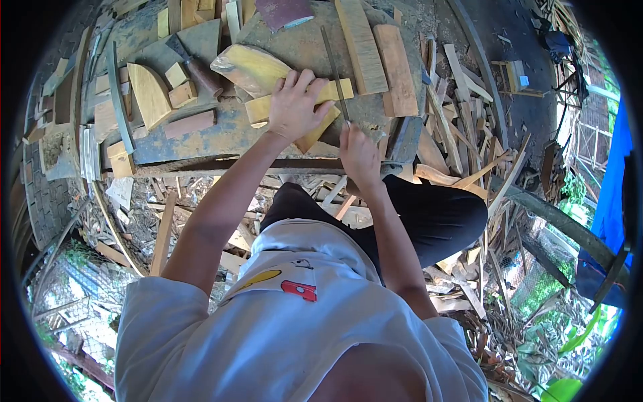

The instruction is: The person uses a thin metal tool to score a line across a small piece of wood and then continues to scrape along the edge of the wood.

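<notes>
My left hand (297, 107) presses on a yellow wooden strip (339, 89) and the curved yellow wood piece (253, 69) beneath it, fingers bent over the wood. Closed around the lower end of a long thin dark tool (334, 70) is my right hand (360, 153); the tool's blade points away from me, by the right end of the strip. Whether the blade touches the wood I cannot tell. The handle is hidden in my fist. Both hands are at the near edge of a worn workbench (234, 127).
On the bench's left lie a chisel-like tool (194, 67), a curved wooden piece (149, 94) and small blocks. Two planks (362, 47) lie at the back right. A purple sheet (284, 12) sits at the far edge. Scrap wood (455, 114) piles up on the right.
</notes>
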{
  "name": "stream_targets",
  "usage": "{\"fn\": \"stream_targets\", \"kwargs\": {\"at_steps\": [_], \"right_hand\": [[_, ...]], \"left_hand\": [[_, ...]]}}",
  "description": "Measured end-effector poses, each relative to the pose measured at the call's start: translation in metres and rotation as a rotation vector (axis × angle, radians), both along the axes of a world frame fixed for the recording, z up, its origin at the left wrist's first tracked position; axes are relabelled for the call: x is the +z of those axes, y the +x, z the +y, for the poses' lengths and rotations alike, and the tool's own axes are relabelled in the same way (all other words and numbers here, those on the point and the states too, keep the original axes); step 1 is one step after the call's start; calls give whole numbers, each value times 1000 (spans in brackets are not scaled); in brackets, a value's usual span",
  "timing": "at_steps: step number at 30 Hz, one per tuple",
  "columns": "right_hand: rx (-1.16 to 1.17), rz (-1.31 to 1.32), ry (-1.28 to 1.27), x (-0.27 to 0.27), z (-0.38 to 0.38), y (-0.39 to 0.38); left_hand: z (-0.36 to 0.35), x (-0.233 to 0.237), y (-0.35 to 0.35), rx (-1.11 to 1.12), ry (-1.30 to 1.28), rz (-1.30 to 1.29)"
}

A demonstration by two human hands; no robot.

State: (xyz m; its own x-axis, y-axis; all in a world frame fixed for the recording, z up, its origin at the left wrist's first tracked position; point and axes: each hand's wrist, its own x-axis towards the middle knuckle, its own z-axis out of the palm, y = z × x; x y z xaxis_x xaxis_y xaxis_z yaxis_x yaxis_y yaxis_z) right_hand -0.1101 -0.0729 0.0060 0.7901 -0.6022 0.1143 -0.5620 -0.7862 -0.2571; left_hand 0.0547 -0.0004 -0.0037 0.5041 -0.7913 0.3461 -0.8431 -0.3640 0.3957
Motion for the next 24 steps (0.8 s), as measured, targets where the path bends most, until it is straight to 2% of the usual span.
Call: {"fn": "stream_targets", "kwargs": {"at_steps": [4,13,15,19,21,22,24], "right_hand": [[-56,-26,64,-5,-7,25],[-82,70,142,11,16,-25],[-30,-28,100,2,3,-9],[-60,33,93,-4,-9,24],[-24,-90,-82,-15,-7,20],[-19,-92,-79,-13,-5,15],[-40,74,128,-1,4,-11]], "left_hand": [[1,0,0,10,-3,-1],[3,0,-1,24,-12,6],[-1,-2,-1,21,-24,5],[-1,-4,0,47,-37,9],[-1,-2,-1,50,-43,5],[0,0,-2,40,-28,1],[2,2,0,36,-11,-4]]}}
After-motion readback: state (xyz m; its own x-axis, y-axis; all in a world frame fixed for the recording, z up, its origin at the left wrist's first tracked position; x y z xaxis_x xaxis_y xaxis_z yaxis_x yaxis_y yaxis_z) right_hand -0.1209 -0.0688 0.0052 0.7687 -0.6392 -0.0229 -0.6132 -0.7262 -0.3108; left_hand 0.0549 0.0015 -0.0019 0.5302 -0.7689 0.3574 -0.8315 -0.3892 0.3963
